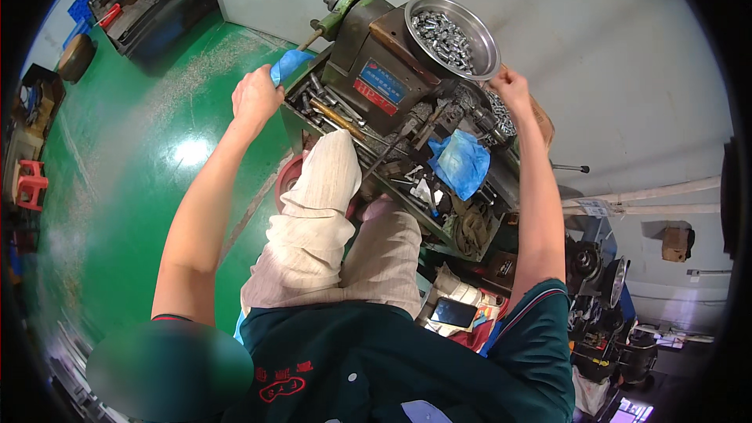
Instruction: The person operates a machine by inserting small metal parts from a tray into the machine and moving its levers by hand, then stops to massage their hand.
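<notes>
Left hand (257, 99): fingers curled round the blue wrapping (289, 66) on one lever (311, 39), which runs up and right from that hand to one green bench machine (354, 45). Right hand (511, 88): fingertips drawn in just beside one round steel bowl (486, 41), above and left of it; whether they pinch a part cannot be told. The bowl holds dozens of small metal parts (442, 37), too crowded for an exact count; one blue sheet (460, 163) lies below and left of the right hand
</notes>
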### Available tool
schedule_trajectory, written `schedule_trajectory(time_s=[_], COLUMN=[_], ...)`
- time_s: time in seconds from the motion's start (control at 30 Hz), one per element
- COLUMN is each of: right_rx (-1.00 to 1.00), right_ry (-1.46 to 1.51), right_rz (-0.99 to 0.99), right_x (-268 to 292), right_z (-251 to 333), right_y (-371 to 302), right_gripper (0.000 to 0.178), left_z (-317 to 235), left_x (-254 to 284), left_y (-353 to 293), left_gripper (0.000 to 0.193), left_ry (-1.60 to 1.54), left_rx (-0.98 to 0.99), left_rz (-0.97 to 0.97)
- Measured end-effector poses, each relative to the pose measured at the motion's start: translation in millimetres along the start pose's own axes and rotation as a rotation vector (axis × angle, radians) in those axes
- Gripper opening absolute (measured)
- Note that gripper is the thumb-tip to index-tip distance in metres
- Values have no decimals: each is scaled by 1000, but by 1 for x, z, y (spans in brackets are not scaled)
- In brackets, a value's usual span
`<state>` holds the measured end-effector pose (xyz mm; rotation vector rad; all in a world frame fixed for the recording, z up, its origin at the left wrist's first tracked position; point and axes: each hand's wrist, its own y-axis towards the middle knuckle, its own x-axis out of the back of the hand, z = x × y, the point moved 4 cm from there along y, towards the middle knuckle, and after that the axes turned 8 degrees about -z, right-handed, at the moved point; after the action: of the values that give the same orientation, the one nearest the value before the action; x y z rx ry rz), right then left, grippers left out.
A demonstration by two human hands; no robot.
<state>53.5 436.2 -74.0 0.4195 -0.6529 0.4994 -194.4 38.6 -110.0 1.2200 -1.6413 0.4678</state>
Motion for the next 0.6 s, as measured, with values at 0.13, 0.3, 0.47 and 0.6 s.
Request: schedule_trajectory(time_s=[0.13,0.3,0.47,0.6], right_rx=[-20,-23,-50,-72], right_ry=[74,32,117,213], right_rz=[108,170,257,294], right_x=[-34,-48,-51,-52], right_z=[0,0,3,-3], right_y=[-26,-30,-31,-28], right_gripper=[13,19,24,24], left_z=[-1,-1,0,-3], left_x=[4,3,4,5], left_y=[-2,-1,-1,-1], left_gripper=[22,22,23,23], left_ry=[2,10,7,0], left_rx=[3,29,29,30], left_rz=[-6,10,7,16])
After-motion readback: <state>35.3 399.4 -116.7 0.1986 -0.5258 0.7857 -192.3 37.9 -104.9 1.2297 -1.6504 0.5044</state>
